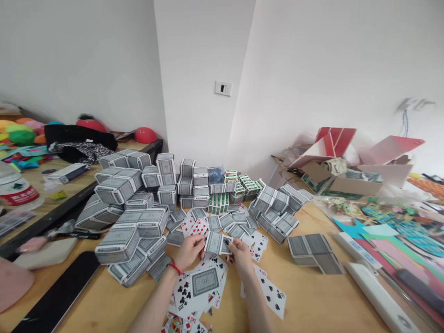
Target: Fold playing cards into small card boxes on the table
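Grey-backed playing cards [214, 242] are held level between my two hands, over the middle of the table. At their left edge, my left hand [190, 251], with a red string bracelet at the wrist, pinches them. The fingers of my right hand [240, 254] close on the right end, dark nails showing. Whether the cards are joined or folded I cannot make out. Loose playing cards [183, 289] lie face up under and in front of my hands, with one grey-backed card [205, 281] on top. More grey-backed cards [229, 222] are scattered just beyond.
Blocks built from cards [118, 243] are stacked at the left and back. Another card structure [274, 208] stands back right, near green-and-white card packs [218, 202]. Flat joined cards [314, 252], a white power strip [357, 249] and an opened carton [347, 185] are right. A black slab [58, 296] lies left.
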`<action>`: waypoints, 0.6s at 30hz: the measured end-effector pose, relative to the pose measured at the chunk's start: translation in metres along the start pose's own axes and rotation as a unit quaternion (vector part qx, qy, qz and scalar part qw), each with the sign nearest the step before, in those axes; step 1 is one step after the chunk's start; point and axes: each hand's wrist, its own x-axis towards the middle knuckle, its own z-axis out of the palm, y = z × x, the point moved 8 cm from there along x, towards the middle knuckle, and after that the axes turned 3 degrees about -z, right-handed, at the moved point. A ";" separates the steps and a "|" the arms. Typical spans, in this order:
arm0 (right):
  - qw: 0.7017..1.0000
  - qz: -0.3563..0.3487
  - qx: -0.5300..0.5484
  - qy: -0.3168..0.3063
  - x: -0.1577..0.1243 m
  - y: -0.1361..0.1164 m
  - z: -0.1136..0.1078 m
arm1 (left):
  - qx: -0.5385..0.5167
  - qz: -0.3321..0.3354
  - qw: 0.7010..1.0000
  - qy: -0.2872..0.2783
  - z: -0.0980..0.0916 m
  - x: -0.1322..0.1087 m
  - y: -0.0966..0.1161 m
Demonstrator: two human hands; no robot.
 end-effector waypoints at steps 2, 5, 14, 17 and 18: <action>1.000 -0.011 -0.010 -0.008 -0.001 -0.003 0.004 | 0.003 0.004 1.000 -0.009 0.002 0.000 0.001; 1.000 -0.020 -0.020 -0.007 -0.003 -0.006 0.008 | -0.010 0.001 1.000 0.001 0.002 0.000 -0.002; 0.999 -0.040 -0.024 0.001 -0.004 -0.007 0.020 | 0.005 -0.015 0.999 0.052 0.003 0.002 -0.016; 0.999 -0.038 -0.017 -0.009 -0.003 -0.001 0.023 | 0.066 -0.015 0.996 0.064 0.003 0.001 -0.016; 0.999 -0.036 -0.017 -0.011 -0.002 0.000 0.024 | 0.075 -0.016 0.995 0.069 0.003 0.001 -0.016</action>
